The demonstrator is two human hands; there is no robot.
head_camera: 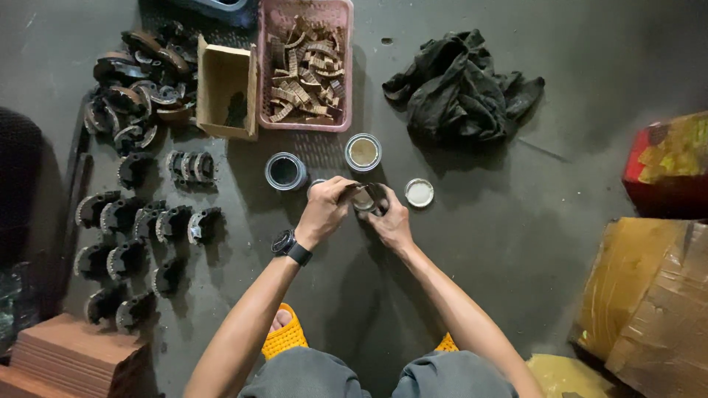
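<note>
A: Hands? 
B: Both at centre. Left hand (324,208) and right hand (389,220) each closed round one curved brake shoe (369,197), held just above the floor (516,243).
A: Risks?
B: Two open tins (286,171) at 11–12 o'clock, v. near; an elbow or dropped shoe could tip them, glue-like stuff spills. Lid (419,192) lies just at 3.
A: Room?
B: Dark floor. Shoes in rows (140,236) at 9, pink basket (304,66) of linings at 12, black rag (461,85) at 1, boxes (649,295) at 4.
</note>
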